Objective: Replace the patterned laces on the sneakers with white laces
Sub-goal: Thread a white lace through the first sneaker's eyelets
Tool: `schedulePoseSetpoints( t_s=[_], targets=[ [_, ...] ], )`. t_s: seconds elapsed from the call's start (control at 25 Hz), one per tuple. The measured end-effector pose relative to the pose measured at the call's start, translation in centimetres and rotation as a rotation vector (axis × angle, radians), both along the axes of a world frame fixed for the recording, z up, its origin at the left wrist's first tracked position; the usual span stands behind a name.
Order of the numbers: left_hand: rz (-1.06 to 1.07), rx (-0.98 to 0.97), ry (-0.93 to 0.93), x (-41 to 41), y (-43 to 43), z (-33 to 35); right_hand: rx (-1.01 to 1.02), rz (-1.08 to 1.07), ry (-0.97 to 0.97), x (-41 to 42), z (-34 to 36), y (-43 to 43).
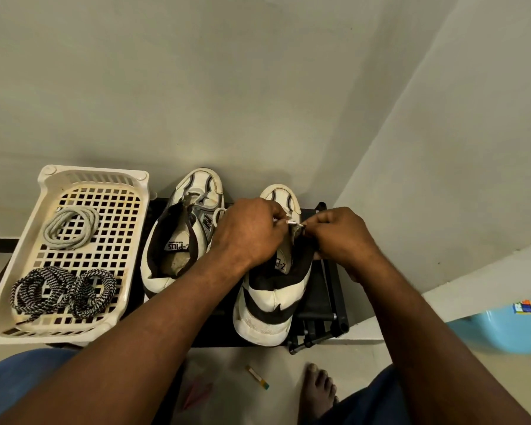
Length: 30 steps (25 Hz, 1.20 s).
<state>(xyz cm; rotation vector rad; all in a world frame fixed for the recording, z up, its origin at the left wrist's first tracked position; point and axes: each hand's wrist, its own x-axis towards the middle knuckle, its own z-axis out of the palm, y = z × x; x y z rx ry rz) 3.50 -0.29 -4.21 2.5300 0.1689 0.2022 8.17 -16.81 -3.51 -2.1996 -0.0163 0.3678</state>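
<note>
Head view: the nearer sneaker's insole reads "Z-PLUS" upside down, and an "N" mark shows on its side. This sneaker stands just right of the white basket. The farther sneaker, right of the first and well apart from the basket, shows only "Z-P" on its insole, as the hands cover the rest. Both stand heel toward the person on a black stand.

Inside the basket, a coiled white lace lies toward the far end. Two bundles of patterned laces, black and white, lie at the near end.

Over the farther sneaker's tongue, the left hand has its grip pinched on a white lace end. The right hand pinches the same lace end at its tip. Far right of the basket, a blue tub bears a small coloured sticker, too blurred to read.
</note>
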Motion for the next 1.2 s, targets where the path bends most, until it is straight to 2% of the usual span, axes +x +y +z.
schedulePoseSetpoints(
  t_s=[0.12, 0.28, 0.44, 0.68, 0.88, 1.08, 1.2],
  targets=[
    [-0.015, 0.016, -0.012, -0.3, -0.3, -0.2, 0.251, -0.087, 0.242, 0.3, 0.1, -0.5],
    [-0.002, 0.089, -0.028, -0.1, -0.9, -0.6, 0.376, -0.086, 0.341, 0.6, -0.1, -0.9],
    [0.045, 0.13, -0.049, 0.0, -1.5, -1.3, 0.392, -0.082, 0.353, 1.0, -0.5, -1.1],
    [0.029, 0.051, -0.028, 0.2, -0.9, -1.2, 0.386, -0.089, 0.348, 1.0, -0.5, -1.0],
    [0.058, 0.075, -0.051, 0.1, -1.3, -1.5, 0.347, -0.102, 0.326, 1.1, -0.6, -0.8],
    [-0.031, -0.006, 0.002, 0.6, -0.5, -1.8, 0.328, -0.129, 0.331, 1.1, -0.9, -0.8],
    [-0.04, 0.042, -0.002, 0.5, -0.6, -1.9, 0.335, -0.122, 0.354, 1.0, -0.9, -0.7]
  ],
)
